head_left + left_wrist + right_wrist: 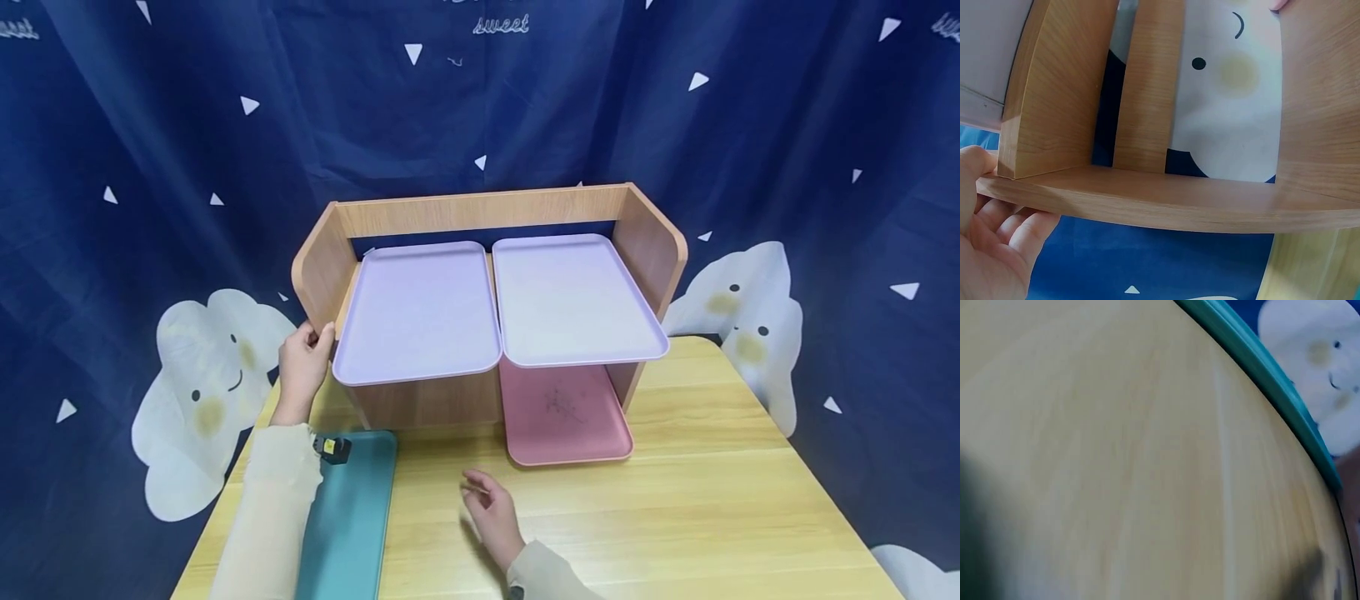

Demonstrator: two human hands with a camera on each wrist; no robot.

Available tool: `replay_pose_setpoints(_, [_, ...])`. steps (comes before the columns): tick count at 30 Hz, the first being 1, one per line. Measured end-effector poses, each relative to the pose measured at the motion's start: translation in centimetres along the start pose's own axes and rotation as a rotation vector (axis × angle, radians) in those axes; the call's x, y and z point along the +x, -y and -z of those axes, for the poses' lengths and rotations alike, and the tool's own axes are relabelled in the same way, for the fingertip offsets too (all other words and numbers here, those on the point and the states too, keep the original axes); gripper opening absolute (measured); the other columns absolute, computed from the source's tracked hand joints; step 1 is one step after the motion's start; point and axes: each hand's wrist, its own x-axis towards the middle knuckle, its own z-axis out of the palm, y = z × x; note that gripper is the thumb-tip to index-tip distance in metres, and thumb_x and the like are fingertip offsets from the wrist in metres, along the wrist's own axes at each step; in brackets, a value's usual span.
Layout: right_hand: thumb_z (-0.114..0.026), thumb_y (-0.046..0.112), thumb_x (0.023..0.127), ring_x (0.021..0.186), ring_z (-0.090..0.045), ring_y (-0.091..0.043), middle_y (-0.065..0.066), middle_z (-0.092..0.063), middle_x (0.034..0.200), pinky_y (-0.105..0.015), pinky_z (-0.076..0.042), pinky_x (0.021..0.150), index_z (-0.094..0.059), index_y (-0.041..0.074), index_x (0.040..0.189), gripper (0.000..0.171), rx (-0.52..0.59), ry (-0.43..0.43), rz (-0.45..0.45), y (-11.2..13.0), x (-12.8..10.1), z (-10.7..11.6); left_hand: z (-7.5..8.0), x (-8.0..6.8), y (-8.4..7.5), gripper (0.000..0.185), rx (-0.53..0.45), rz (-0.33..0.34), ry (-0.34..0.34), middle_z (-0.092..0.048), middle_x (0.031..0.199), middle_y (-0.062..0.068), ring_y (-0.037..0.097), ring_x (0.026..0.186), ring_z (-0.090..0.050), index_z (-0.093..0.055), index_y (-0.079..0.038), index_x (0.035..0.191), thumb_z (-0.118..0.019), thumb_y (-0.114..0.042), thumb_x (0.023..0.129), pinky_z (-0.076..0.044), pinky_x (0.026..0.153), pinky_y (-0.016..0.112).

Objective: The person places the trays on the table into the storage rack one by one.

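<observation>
two trays (420, 312) atop shelf (480, 208), third tray (566, 417) beneath, fourth tray (352, 517) front-left

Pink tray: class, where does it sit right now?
In the head view, the pink tray lies on the wooden table, under the right lilac tray, sticking out from the wooden shelf's lower right compartment.

left hand (303, 367): grip curled, holding | right hand (491, 512): seemingly relaxed, blurred
</observation>
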Motion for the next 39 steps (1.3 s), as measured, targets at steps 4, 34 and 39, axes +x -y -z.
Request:
replay_pose_setpoints(4, [-0.06, 0.011, 0.089, 0.108, -0.058, -0.031, -0.017, -0.059, 0.122, -0.031, -0.047, 0.09, -0.056, -0.001, 0.122, 0.035, -0.051, 0.066, -0.003, -0.1, -0.5, -2.1, 0.0, -0.1, 0.0, 0.03, 0.013, -0.001, -0.007, -0.066, 0.08, 0.014, 0.004, 0.058, -0.049, -0.066, 0.0, 0.093, -0.055, -0.028, 0.093, -0.038, 0.051, 0.016])
replay_pose_setpoints(34, [-0.068, 0.04, 0.08, 0.133, -0.033, -0.031, -0.009, -0.041, 0.143, -0.041, -0.04, 0.1, -0.054, 0.0, 0.129, 0.065, -0.601, 0.359, -0.024, -1.0, -3.7, -10.2, -0.4, -0.2, 0.3, 0.03, 0.045, -0.01, -0.029, -0.068, 0.084, 0.016, 0.008, 0.064, -0.05, -0.066, 0.0, 0.092, -0.054, -0.028, 0.093, -0.037, 0.058, 0.018])
replay_pose_setpoints(39, [-0.069, 0.045, 0.077, 0.135, -0.032, -0.029, -0.007, -0.039, 0.146, -0.041, -0.038, 0.102, -0.054, 0.002, 0.13, 0.069, -0.68, 0.376, -0.024, -1.1, -3.6, -10.6, -0.5, -0.1, 0.2, 0.03, 0.045, -0.012, -0.037, -0.067, 0.083, 0.016, 0.01, 0.063, -0.049, -0.065, 0.0, 0.089, -0.054, -0.028, 0.093, -0.036, 0.057, 0.019])
